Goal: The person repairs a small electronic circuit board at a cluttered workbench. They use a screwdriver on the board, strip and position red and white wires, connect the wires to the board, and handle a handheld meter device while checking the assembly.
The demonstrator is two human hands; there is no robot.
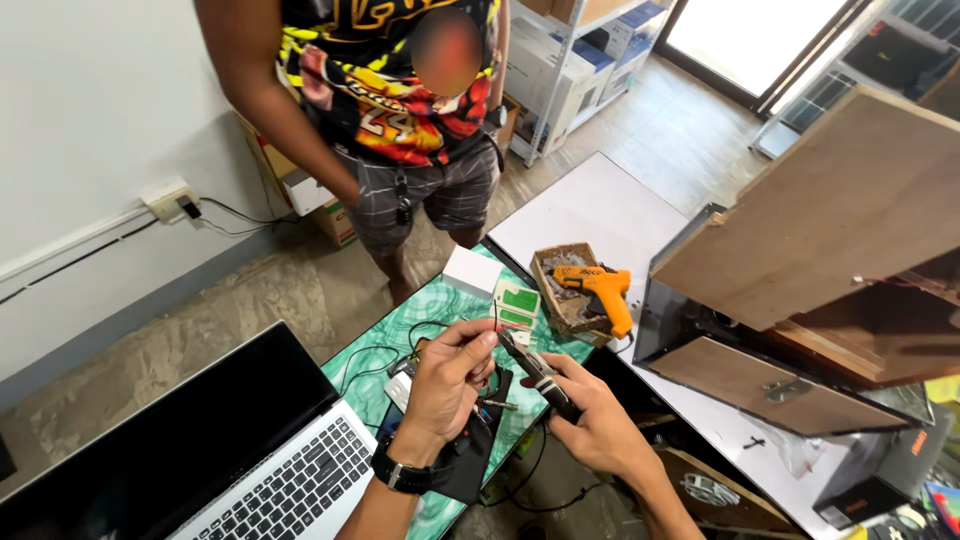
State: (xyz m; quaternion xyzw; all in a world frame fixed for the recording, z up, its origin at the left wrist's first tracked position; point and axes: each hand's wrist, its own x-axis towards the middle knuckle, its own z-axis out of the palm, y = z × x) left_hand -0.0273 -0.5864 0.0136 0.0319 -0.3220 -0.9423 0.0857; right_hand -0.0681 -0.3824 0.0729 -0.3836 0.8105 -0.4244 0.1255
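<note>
While your left hand (450, 375) pinches that thin red wire (497, 322) between thumb and fingertips, your right hand (600, 425) is closed around the handles of the small black pliers (532, 368), with the tips sitting right at the wire just past your left fingers. I can't tell from here whether the tips are actually biting the wire or just touching it.

To do this bit cleanly, I'd say keep the wire taut and short between fingers and tool, and squeeze gently so you don't nick more than you mean to.

Room-wise: under your left wrist there's a black component (470, 455) with wires trailing, so don't drag your forearm through it. The laptop (270, 470) sits close off your left elbow. Beyond your right hand is a cardboard box (562, 290) with the orange glue gun (606, 292) resting on it, near enough to bump. The wooden cabinet (820, 230) hangs over to the right of that. Another person (400, 110) stands just past the green mat (440, 300).
</note>
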